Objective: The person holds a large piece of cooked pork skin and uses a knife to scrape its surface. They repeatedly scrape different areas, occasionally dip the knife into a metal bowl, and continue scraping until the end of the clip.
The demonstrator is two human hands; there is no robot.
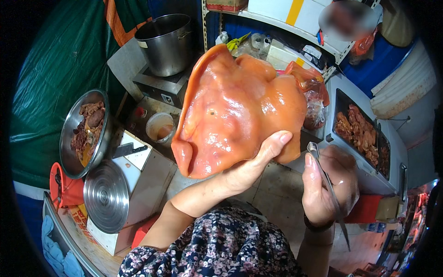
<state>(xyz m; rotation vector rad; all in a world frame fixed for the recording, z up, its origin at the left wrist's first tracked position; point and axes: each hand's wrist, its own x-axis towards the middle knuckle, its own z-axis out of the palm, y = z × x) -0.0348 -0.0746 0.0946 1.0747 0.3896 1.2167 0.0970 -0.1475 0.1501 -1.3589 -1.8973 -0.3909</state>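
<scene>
A large, glossy orange-brown piece of meat with skin, resembling a pig's head piece, [228, 114] is raised in the middle of the view. My left hand [258, 162] supports it from beneath, its thumb pressed on the lower right part. To the right, my right hand [327, 183] is closed around a metal tool [330, 194], likely tweezers, which slants down to a narrow tip; its exact form is partly hidden by the fingers. The tool and the meat are apart.
At left are a steel bowl of cooked meat [104, 166], a cleaver [129, 150], a round metal lid [106, 196] and a red basket [71, 190]. A stockpot [164, 52] stands behind. On the right, a white counter unit [394, 138] holds meat pieces [356, 128] beside a shelf rack [294, 27].
</scene>
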